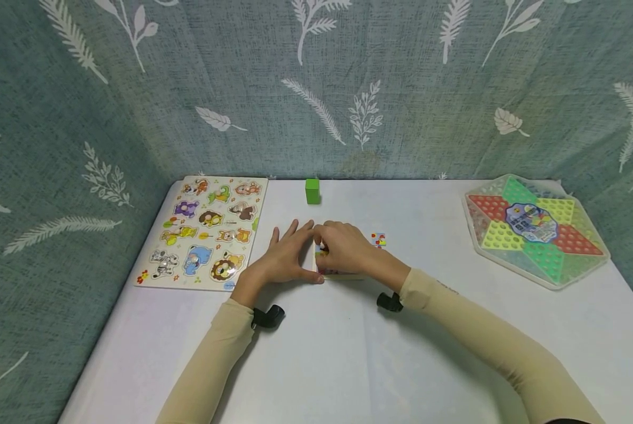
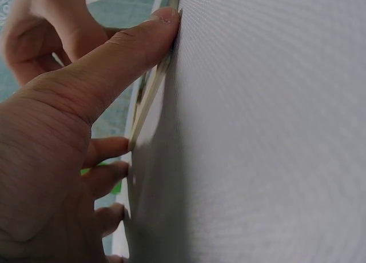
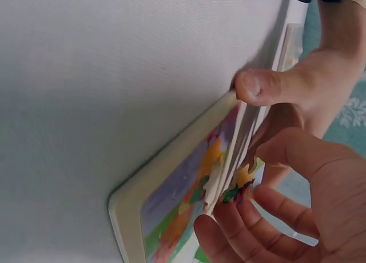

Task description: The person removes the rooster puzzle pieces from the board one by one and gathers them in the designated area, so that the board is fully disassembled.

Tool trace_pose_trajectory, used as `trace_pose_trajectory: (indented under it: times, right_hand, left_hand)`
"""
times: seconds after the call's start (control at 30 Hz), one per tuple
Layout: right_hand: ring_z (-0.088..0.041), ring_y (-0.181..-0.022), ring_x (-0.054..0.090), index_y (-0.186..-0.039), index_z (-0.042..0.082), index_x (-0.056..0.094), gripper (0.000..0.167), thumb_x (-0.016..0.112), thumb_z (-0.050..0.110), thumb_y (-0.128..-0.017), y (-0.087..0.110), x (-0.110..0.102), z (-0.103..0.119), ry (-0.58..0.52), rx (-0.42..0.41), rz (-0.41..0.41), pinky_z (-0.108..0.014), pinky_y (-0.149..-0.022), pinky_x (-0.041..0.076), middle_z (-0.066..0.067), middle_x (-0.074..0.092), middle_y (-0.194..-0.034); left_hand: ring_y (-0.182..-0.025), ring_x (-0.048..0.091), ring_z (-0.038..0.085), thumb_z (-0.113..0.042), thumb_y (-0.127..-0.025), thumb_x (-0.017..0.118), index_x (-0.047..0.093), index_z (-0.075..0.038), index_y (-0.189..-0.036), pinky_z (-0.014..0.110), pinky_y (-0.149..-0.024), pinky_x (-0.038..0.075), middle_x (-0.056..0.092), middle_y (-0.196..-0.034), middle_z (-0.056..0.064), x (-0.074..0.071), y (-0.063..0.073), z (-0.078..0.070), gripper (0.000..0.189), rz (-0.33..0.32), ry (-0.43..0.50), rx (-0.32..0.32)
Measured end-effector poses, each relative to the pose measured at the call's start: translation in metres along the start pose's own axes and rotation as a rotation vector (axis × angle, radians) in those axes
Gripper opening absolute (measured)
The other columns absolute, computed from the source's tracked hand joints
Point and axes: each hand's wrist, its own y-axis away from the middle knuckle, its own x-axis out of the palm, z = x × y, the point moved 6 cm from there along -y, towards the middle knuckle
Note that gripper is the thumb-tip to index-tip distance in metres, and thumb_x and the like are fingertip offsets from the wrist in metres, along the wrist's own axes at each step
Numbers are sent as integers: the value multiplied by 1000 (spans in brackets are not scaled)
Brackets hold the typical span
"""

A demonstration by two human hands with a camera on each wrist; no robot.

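Observation:
A wooden jigsaw tray (image 1: 342,277) with a colourful picture lies on the table under both hands. My left hand (image 1: 284,259) lies along its left side, with the thumb (image 2: 154,31) at the near corner and the other fingers stretched out along the edge. Over the picture, my right hand (image 1: 345,244) pinches a small printed jigsaw piece (image 3: 243,180) between thumb and fingers, tilted close above the tray. Much of the picture is hidden by this hand in the head view. Just right of the tray, a small printed piece (image 1: 378,239) shows beyond the right wrist.
An animal peg puzzle board (image 1: 205,235) lies at the left. A green block (image 1: 312,191) stands at the back. To the right is a hexagonal Chinese checkers board (image 1: 533,229). Patterned cloth (image 1: 321,88) hangs behind the table.

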Motion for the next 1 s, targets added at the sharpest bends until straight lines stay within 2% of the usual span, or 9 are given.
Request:
trace_pose_trajectory:
  times: [0.17,0.53,0.73,1.0]
  right_hand:
    - [-13,-67,52,-97,10,67,22,72,16,-77,7,-7,0,10,-8,4,-29,-56,43,2,56,-81]
    - [-13,-63,46,-96,11,68,20,74,18,-78,31,-24,-7,63,-60,-9,-27,-54,38,2,52,-79]
    - [-13,-63,45,-93,11,69,18,76,20,-79,42,-28,-12,82,-47,4,-26,-54,36,3,51,-78]
    - [-14,-66,47,-97,9,70,22,77,20,-79,58,-31,-25,77,-8,20,-28,-57,40,1,56,-81]
  left_hand:
    - [-152,-1,31,-58,-70,86,32,-22,-157,64,-114,-8,16,-166,4,0,0,-1,109,-3,2,1]
    - [-152,1,32,-56,-70,87,35,-13,-156,65,-114,-7,16,-166,5,2,1,2,109,-14,-6,-4]
    - [-152,1,32,-55,-69,88,35,-13,-156,64,-114,-7,16,-166,5,1,1,1,110,-9,-10,-2]
    - [-152,1,32,-54,-69,88,35,-12,-156,64,-115,-7,17,-166,5,0,0,-2,110,-14,-6,6]
